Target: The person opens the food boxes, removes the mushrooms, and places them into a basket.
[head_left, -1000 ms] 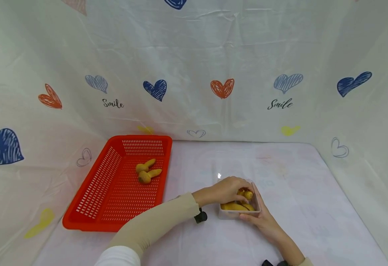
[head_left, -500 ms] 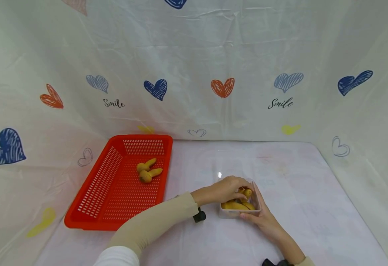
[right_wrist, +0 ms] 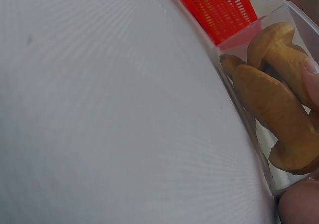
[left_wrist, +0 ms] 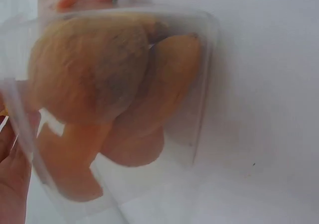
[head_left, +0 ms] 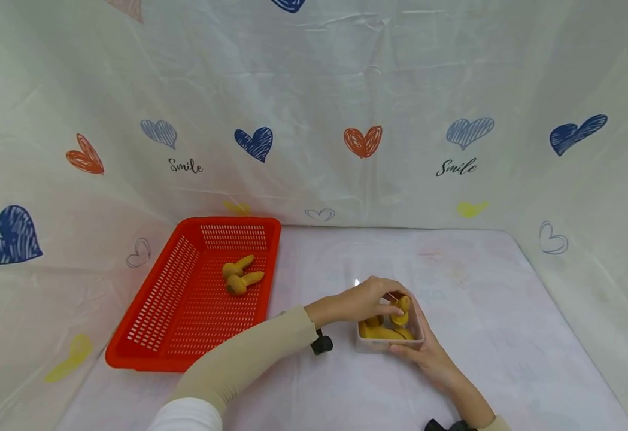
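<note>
A clear plastic box [head_left: 370,345] stands on the table, with several yellow-brown mushrooms [head_left: 381,333] inside. From the left, my left hand [head_left: 370,299] reaches over it and pinches one mushroom [head_left: 403,304] between thumb and fingers at the box's right part. My right hand [head_left: 427,353] grips the box's right side, its thumb low against the front wall. The right wrist view shows a thick mushroom [right_wrist: 271,102] lying along the box wall. Through the box wall in the left wrist view appears a large round mushroom cap [left_wrist: 89,69], partly dark.
A red perforated plastic basket [head_left: 192,335] stands left of the box, with two mushrooms [head_left: 245,281] lying in it toward its right side. A white sheet [head_left: 314,179] printed with hearts hangs behind the white-covered table [head_left: 481,317].
My left hand has risen slightly, and the mushroom in its fingers has turned and shows more plainly. My right hand and the box stay nearly in place.
</note>
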Tool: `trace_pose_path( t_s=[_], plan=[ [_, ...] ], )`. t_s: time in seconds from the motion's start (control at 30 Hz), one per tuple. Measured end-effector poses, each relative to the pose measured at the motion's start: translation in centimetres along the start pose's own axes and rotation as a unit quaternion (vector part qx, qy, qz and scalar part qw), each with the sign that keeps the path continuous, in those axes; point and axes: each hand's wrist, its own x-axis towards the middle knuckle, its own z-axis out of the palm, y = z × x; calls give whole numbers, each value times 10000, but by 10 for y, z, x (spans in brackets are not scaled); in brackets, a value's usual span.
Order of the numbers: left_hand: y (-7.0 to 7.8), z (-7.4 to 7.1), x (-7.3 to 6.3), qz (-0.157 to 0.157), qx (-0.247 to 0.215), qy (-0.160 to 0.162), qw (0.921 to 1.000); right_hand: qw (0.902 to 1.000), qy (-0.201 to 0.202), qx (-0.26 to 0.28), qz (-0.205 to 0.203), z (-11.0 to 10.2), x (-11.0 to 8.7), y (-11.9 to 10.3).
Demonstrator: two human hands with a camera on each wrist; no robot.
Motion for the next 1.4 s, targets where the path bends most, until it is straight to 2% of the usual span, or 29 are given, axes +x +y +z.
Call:
trace_pose_path(
  t_s=[0.17,0.3,0.5,0.6,0.73,0.93,1.17,1.4],
  plan=[
    [3,-14,-1,89,-623,253,9977,10000,-5,20,-11,1,0,0],
    [8,-28,-4,199,-950,525,9939,9998,100,-162,92,1,-1,-1],
    [14,-52,-13,452,-1155,996,9873,9999,48,-51,-74,1,1,0],
    [17,-65,-21,473,-1141,1283,9840,9998,10,19,-189,1,2,0],
    [18,-84,-34,310,-1111,1685,9789,9997,1,77,-214,1,1,2],
    [14,-112,-56,-35,-1144,2273,9671,10000,81,39,-41,2,0,0],
    [4,-140,-87,-440,-1406,2820,9480,10000,65,-13,-54,4,0,-1],
    [-11,-160,-117,-806,-1564,3243,9294,9999,6,114,-74,2,-1,-1]
  ],
)
